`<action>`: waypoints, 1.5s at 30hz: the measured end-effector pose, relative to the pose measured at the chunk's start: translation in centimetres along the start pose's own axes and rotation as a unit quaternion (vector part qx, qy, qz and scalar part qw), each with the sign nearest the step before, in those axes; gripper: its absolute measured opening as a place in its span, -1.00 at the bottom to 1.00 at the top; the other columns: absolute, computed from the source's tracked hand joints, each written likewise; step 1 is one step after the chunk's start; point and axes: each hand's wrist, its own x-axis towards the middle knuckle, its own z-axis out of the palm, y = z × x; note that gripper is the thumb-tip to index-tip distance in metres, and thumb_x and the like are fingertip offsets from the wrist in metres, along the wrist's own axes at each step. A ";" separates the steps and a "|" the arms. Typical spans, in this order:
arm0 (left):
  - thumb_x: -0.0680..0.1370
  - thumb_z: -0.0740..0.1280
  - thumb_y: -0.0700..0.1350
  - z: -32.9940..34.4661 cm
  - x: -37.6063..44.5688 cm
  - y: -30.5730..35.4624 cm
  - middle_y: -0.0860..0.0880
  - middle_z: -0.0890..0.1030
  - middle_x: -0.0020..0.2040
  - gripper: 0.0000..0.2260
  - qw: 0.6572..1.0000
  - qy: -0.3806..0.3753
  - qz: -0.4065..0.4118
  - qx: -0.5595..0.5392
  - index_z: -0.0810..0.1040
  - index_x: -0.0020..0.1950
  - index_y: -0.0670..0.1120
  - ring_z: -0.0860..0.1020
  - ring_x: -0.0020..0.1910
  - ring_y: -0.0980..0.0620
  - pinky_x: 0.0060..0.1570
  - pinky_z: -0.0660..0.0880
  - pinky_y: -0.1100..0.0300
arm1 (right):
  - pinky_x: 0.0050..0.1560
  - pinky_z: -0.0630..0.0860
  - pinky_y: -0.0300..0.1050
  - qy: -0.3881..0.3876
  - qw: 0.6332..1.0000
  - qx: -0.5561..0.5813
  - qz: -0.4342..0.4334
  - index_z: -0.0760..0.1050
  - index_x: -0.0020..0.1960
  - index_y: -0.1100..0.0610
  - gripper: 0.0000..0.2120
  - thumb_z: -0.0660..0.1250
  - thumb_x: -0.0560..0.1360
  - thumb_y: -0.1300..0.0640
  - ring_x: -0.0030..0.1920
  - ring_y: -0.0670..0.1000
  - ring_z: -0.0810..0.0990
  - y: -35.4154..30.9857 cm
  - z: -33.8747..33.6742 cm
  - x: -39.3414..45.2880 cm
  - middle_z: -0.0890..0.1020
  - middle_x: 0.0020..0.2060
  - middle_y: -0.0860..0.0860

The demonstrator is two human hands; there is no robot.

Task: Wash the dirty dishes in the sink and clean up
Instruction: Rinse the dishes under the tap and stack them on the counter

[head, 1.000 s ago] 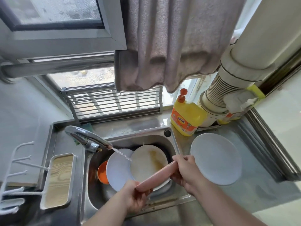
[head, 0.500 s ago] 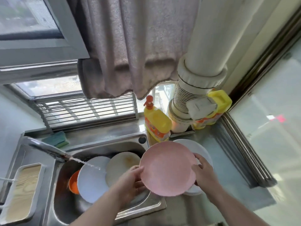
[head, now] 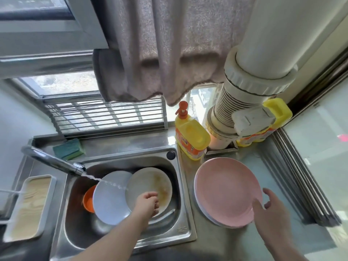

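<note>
Fingers of my right hand were spread wide and relaxed, holding nothing, hovering at the near right rim of the pink plate; whether they touched it I could not tell. That plate lay flat on a white plate whose edge showed beneath it, both on the steel worktop just left of those fingers. Beyond them stood a yellow soap bottle with an orange pump, beside a white pipe.

My left hand reached down into the sink, its fingers curled against the stained plate; whether they actually gripped its near edge I could not tell. Just left of those fingers leaned a pale blue plate, overlapping the stained one, and further left an orange bowl sat half hidden behind it. Water ran from the tap onto the plates. A green sponge lay on the ledge behind the sink.
</note>
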 end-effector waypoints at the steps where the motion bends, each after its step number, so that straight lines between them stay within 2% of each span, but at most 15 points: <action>1: 0.63 0.27 -0.31 -1.9 1.0 -0.6 -0.17 0.55 -0.24 -0.81 0.999 0.035 -0.013 0.007 0.58 0.21 -0.21 0.46 -0.33 -0.07 -0.30 0.46 0.09 | 0.05 0.44 0.03 0.005 0.999 -0.012 -0.045 0.46 0.43 -0.04 -0.55 0.38 0.56 0.16 -0.02 0.02 0.51 -1.2 0.4 -1.0 0.46 -0.03 -0.02; 3: 0.56 0.32 -0.20 -5.3 3.6 -1.9 -0.15 0.61 -0.14 -0.72 0.993 0.109 -0.023 0.049 0.58 0.27 -0.16 0.52 -0.24 -0.09 -0.21 0.48 0.05 | -0.02 0.42 -0.12 0.001 0.985 -0.026 -0.171 0.58 0.28 -0.04 -0.57 0.40 0.51 0.34 -0.09 -0.11 0.51 -3.8 2.0 -3.5 0.48 -0.06 -0.15; 7: 0.64 0.31 -0.21 -9.2 7.5 -3.2 -0.17 0.57 0.26 -0.63 0.972 0.165 0.000 0.168 0.45 0.46 -0.08 0.52 0.08 -0.12 0.12 0.46 0.01 | -0.13 0.45 -0.39 -0.104 0.941 0.008 -0.323 0.65 0.08 -0.11 -0.72 0.39 0.54 0.25 -0.16 -0.14 0.58 -7.5 8.9 -7.0 0.58 -0.14 -0.17; 9: 0.64 0.33 -0.16 -9.7 9.5 -3.4 -0.16 0.58 0.28 -0.62 0.965 0.143 0.021 0.217 0.45 0.46 -0.04 0.54 0.13 -0.15 0.22 0.50 -0.03 | -0.12 0.46 -0.40 -0.242 0.936 0.015 -0.256 0.61 0.11 -0.17 -0.72 0.37 0.56 0.20 -0.15 -0.12 0.58 -8.8 13.7 -7.8 0.58 -0.10 -0.15; 11: 0.63 0.33 -0.09 -9.8 10.9 -3.4 -0.09 0.62 0.07 -0.79 0.948 0.139 0.041 0.284 0.51 0.27 0.01 0.57 -0.01 -0.12 0.08 0.53 -0.03 | 0.00 0.55 -0.32 -0.341 0.932 0.003 -0.122 0.54 0.24 -0.20 -0.66 0.34 0.55 0.14 -0.05 -0.12 0.60 -9.1 19.4 -7.6 0.57 0.04 -0.13; 15: 0.63 0.35 -0.05 -9.8 12.3 -3.6 -0.02 0.60 -0.16 -0.91 0.914 0.151 0.094 0.366 0.45 -0.02 0.03 0.58 -0.19 -0.02 -0.11 0.54 0.03 | 0.30 0.54 -0.01 -0.278 0.957 -0.026 0.078 0.26 0.61 -0.05 -0.33 0.22 0.50 0.11 0.27 0.11 0.58 -8.1 28.3 -3.9 0.53 0.38 0.04; 19: 0.63 0.27 0.00 -10.6 13.7 -4.3 -0.01 0.63 -0.07 -0.82 0.880 0.109 0.096 0.453 0.48 0.22 0.01 0.63 -0.07 -0.06 0.02 0.59 0.04 | 0.26 0.54 0.00 -0.261 0.951 -0.107 0.126 0.07 0.67 0.09 -0.36 0.12 0.61 0.21 0.32 0.21 0.56 -7.9 32.0 -2.0 0.51 0.40 0.16; 24: 0.73 0.02 0.02 -11.5 12.6 -3.3 -0.04 0.56 -0.07 -0.70 0.912 0.090 0.057 0.396 0.40 0.35 -0.06 0.54 -0.14 0.00 -0.17 0.52 0.11 | 0.16 0.60 0.01 -0.244 0.949 -0.149 0.131 0.50 0.36 0.19 -0.59 0.22 0.55 0.12 0.16 0.20 0.61 -8.1 33.4 -2.1 0.55 0.28 0.15; 26: 0.71 0.07 0.00 -11.8 11.2 -2.7 -0.09 0.58 -0.08 -0.71 0.928 0.057 0.030 0.366 0.32 0.39 -0.06 0.60 -0.17 -0.04 -0.21 0.62 0.04 | 0.18 0.60 0.02 -0.244 0.952 -0.105 0.149 0.51 0.36 0.18 -0.55 0.21 0.49 0.14 0.14 0.21 0.60 -8.0 33.2 -2.6 0.57 0.26 0.16; 29: 0.55 0.14 -0.19 -12.5 8.5 -1.3 -0.23 0.67 -0.12 -0.43 0.962 -0.028 0.014 0.272 0.13 0.51 0.19 0.68 -0.34 -0.14 -0.38 0.64 0.06 | 0.14 0.61 0.08 -0.250 0.953 -0.043 0.168 0.34 0.46 0.09 -0.43 0.19 0.44 0.16 0.18 0.24 0.60 -6.0 33.4 -1.9 0.58 0.24 0.13; 32: 0.52 0.10 -0.29 -12.8 5.8 0.3 -0.17 0.53 -0.36 -0.55 0.992 -0.075 -0.065 0.079 0.35 0.36 0.07 0.60 -0.30 -0.17 -0.29 0.67 -0.03 | -0.18 0.67 0.00 -0.272 0.939 0.045 0.206 0.34 0.41 0.05 -0.49 0.24 0.47 0.16 0.10 0.18 0.60 -7.4 30.9 -3.9 0.54 0.17 0.10; 35: 0.50 0.07 -0.30 -13.8 3.1 1.4 -0.15 0.47 -0.40 -0.84 0.976 -0.120 -0.182 -0.017 0.44 -0.05 -0.25 0.72 -0.06 -0.31 -0.09 0.70 -0.17 | -0.23 0.64 0.00 -0.312 0.907 0.137 0.249 0.33 0.34 0.06 -0.62 0.16 0.56 0.30 0.05 0.20 0.57 -10.7 27.2 -7.3 0.52 0.11 0.15; 37: 0.51 0.06 -0.31 -14.7 1.8 1.5 -0.28 0.67 -0.16 -0.76 0.969 -0.126 -0.205 -0.052 0.45 0.08 -0.30 0.72 0.00 -0.35 -0.20 0.71 -0.14 | -0.14 0.69 0.15 -0.316 0.891 0.195 0.260 0.33 0.28 0.10 -0.64 0.07 0.55 0.38 0.05 0.25 0.56 -11.8 25.5 -8.6 0.50 0.09 0.18; 40: 0.50 0.06 -0.36 -16.0 0.1 1.4 -0.42 0.62 0.09 -0.62 0.963 -0.107 -0.208 -0.131 0.41 0.30 -0.32 0.72 -0.16 -0.38 -0.37 0.67 -0.14 | -0.20 0.68 0.15 -0.316 0.875 0.249 0.267 0.38 0.31 0.16 -0.61 0.07 0.52 0.37 0.05 0.30 0.57 -13.1 24.0 -9.9 0.50 0.14 0.26; 45: 0.61 0.02 -0.27 -17.2 -1.9 1.9 -0.45 0.64 -0.13 -0.62 0.940 -0.151 -0.255 -0.170 0.48 0.20 -0.51 0.65 -0.52 -0.22 -0.62 0.57 -0.03 | -0.20 0.65 0.07 -0.310 0.862 0.291 0.276 0.43 0.08 0.28 -0.85 0.27 0.61 0.19 -0.08 0.25 0.55 -15.8 21.4 -11.4 0.48 -0.04 0.24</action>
